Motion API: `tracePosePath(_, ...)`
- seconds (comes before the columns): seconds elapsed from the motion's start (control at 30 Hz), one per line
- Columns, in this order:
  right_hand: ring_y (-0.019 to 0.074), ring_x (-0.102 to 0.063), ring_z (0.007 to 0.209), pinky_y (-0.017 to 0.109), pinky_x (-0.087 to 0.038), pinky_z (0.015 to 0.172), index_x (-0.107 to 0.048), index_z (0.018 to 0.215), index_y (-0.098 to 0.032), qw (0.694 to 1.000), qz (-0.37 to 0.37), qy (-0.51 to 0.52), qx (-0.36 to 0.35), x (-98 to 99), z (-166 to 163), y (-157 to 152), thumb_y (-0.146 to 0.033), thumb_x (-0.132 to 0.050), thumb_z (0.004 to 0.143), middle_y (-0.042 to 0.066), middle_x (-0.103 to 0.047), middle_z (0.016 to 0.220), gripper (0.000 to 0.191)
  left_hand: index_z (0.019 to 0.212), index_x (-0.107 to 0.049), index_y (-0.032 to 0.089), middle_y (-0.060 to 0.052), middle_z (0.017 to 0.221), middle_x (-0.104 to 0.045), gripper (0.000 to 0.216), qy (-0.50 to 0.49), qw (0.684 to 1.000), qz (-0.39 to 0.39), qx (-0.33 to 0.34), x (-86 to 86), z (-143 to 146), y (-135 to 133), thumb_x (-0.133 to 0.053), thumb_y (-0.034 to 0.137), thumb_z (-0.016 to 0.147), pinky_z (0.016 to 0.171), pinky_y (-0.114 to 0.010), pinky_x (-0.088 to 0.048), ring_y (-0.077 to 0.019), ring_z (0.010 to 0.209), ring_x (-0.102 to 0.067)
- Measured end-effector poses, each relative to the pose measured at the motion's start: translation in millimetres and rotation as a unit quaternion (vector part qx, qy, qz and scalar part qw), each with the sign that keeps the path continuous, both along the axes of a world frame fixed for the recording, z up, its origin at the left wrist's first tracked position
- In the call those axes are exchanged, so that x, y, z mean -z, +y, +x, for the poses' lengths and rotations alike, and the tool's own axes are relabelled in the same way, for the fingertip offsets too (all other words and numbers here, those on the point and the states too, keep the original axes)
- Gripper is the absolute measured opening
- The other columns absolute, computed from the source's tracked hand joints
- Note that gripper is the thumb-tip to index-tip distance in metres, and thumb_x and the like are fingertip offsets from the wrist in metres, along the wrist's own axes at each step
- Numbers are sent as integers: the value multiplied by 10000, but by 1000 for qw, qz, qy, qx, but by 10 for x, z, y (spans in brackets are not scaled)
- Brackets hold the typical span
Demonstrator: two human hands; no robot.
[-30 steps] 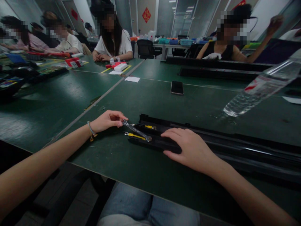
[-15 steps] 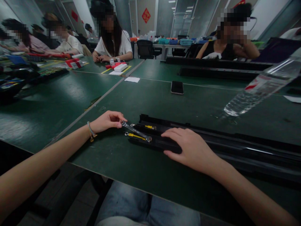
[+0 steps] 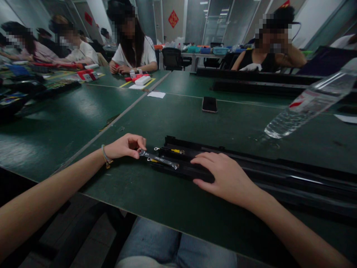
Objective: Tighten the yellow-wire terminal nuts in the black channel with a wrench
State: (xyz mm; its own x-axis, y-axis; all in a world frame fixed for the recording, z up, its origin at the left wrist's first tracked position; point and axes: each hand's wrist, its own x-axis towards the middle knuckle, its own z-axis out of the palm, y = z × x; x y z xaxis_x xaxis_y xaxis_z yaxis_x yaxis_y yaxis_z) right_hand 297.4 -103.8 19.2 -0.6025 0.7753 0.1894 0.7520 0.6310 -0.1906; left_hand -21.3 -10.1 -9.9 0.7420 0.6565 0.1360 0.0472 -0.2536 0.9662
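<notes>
I have the bare left hand [image 3: 125, 146] pinching 1 end of a slim silver metal ring wrench [image 3: 158, 159] between thumb and fingers, its other end over the left end of a long black trough-shaped housing [image 3: 267, 162] on the dark green tabletop [image 3: 156, 197]. My bare right hand [image 3: 223, 176] is spread over that housing, thumb apart from the fingers, and from here I cannot tell whether it touches. Near the wrench I see 2 yellow-sleeved leads [image 3: 175, 150] with metal ring tips, and farther back a dark rectangular phone [image 3: 209, 104] and a clear plastic bottle [image 3: 309, 97].
</notes>
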Motion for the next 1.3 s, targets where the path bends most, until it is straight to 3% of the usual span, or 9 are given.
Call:
tracePosePath(0.2,208,-499,1006,379,-377,830,-549,1055,-215,1000,-5,-5,2,-12,-1,-8,-396,-519,753,32,-567,1117,354,751,-621,149,2,653,-534,230,-5,999,-2,33,-17,11,-15,-755,270,609,554,-219,-378,-110,614,-474)
tracePosePath(0.7,208,-505,992,381,-378,824,-558,1039,-222,1000,-4,-4,5,-1,-3,5,-405,-518,748,30,-569,1106,346,768,-625,157,-3,671,-540,216,-8,999,3,32,-6,5,-11,-746,264,625,566,-227,-379,-114,629,-480)
tracePosePath(1.3,208,-501,995,380,-373,826,-559,1038,-217,1000,-4,-11,6,-7,-3,-1,-402,-514,753,32,-564,1114,343,767,-636,128,-8,685,-557,219,7,999,-5,-33,3,-1,-2,-736,259,623,550,-197,-396,-99,615,-499)
